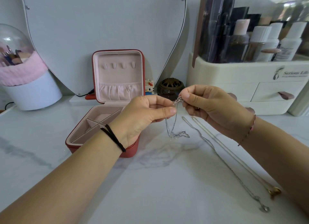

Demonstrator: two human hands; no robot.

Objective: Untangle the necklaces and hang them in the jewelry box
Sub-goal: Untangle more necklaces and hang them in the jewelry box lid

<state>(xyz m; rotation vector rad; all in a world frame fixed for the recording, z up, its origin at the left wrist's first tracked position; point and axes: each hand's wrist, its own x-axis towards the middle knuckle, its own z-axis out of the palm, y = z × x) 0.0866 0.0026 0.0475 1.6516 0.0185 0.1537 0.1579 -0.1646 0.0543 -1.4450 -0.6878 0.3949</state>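
Left hand [142, 116] and right hand [210, 106], each grip pinching one silver chain [173, 130]; open box [117, 76]: four hooks [119, 65] in lid, dividers [98, 123] in base.

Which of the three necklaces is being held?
The tangled chain, pinched by the left hand and right hand; the gold-pendant necklace and silver-pendant necklace lie stretched on the table.

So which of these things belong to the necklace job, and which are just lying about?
Part of the job: tangled chain pinched by left hand and right hand; silver necklace and gold-pendant necklace on the table; open jewelry box.
Lying about: heart mirror, brush pot, toy figure, brass jar, cosmetics organizer.
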